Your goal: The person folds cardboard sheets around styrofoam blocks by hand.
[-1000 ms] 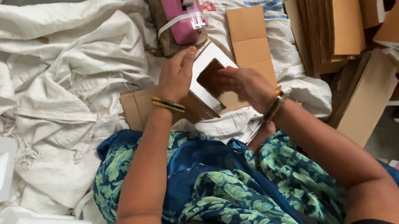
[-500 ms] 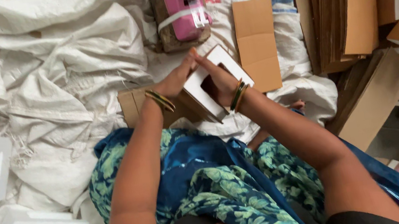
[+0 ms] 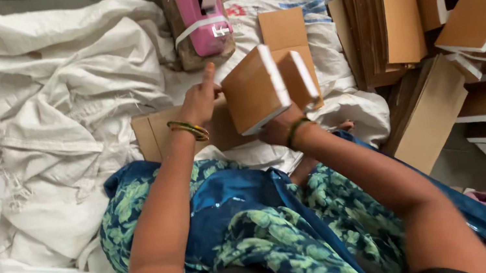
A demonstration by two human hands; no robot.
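I see a brown cardboard-faced, white-edged foam corner piece [image 3: 262, 90], folded into an open box shape, tilted up above the flat cardboard sheet [image 3: 154, 135] on the white sacking.

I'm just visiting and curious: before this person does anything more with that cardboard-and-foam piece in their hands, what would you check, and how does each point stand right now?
1. Piece held firmly: the right hand grips the cardboard-faced foam piece from below. Ok.
2. Left hand placement: it sits at the piece's left edge, forefinger raised; firm contact cannot be told.
3. Piece whole: brown faces and white edges look undamaged; the underside is hidden. Cannot tell.
4. Tape dispenser within reach: the pink dispenser lies just beyond the piece. Ok.
5. Spot to set it down: flat cardboard sheets lie on the white sacking beneath the hands. Ok.
6. Finished stack on the right: pieces lie jumbled, not squared. Not ok.
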